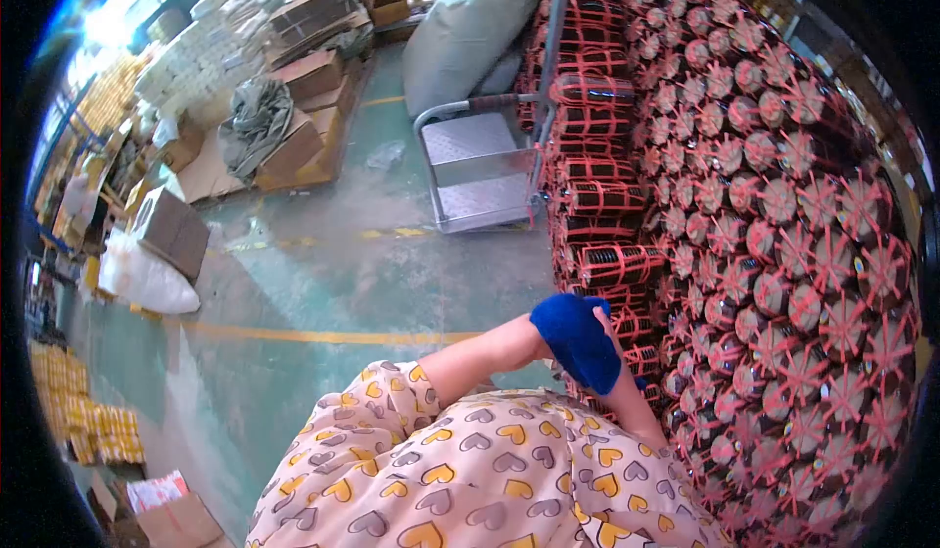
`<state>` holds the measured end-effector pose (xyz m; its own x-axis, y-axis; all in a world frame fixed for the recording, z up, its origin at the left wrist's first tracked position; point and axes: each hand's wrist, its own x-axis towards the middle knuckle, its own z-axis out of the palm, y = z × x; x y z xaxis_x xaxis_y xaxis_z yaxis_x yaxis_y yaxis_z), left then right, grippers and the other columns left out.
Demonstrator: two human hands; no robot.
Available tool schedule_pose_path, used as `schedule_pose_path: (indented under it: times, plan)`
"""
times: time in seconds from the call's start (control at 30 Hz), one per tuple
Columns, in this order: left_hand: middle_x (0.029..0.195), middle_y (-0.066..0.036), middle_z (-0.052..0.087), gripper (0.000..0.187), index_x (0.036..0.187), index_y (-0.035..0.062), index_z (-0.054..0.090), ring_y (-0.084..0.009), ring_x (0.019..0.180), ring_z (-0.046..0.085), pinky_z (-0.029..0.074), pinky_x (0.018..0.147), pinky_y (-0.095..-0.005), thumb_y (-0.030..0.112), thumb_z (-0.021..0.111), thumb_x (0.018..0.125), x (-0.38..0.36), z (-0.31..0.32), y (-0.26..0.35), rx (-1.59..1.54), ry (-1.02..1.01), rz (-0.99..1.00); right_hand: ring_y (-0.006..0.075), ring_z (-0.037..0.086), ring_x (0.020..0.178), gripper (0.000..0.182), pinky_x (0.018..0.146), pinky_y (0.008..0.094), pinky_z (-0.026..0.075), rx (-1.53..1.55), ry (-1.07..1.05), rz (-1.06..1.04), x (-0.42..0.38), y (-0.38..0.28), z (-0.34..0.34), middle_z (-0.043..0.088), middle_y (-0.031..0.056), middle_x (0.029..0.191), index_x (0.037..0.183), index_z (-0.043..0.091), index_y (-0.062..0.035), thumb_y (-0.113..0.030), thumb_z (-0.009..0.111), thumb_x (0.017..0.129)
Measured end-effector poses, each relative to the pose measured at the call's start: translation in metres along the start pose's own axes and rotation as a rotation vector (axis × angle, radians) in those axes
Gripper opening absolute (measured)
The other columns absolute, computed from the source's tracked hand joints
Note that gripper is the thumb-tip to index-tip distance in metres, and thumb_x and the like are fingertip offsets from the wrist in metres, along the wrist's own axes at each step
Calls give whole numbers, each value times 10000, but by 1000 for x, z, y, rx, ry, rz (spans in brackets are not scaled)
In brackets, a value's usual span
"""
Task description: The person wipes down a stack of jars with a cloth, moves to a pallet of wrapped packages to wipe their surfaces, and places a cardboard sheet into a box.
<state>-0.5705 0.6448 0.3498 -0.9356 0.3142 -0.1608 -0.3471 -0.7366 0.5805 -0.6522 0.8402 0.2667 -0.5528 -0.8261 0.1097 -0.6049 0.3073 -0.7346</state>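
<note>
The left grip (pixel 530 344) is clasping a blue cloth (pixel 576 342); whether the right grip (pixel 604 323), mostly hidden behind it, is closing, I cannot tell. Red-strapped cylinders (pixel 769 264) are crowding their right; ahead, a trolley (pixel 475 146) is standing.

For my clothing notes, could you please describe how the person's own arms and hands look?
The sleeves are loose and pale, printed with yellow and grey hearts, and leave the forearms bare. The hands are partly hidden; no watch or bracelet shows.
</note>
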Motion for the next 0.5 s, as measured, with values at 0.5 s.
schedule_pose_path:
  times: [0.5]
  plan:
    - [1301,-196,384,695,1351,110,282,-379,1139,422,363,952,-421,227,633,763,-53,-158,125,1701,410,203,156,505,1031,447,920,307,370,455,218,402,189,32,11,539,72,1142,1199,456,-32,14,584,773]
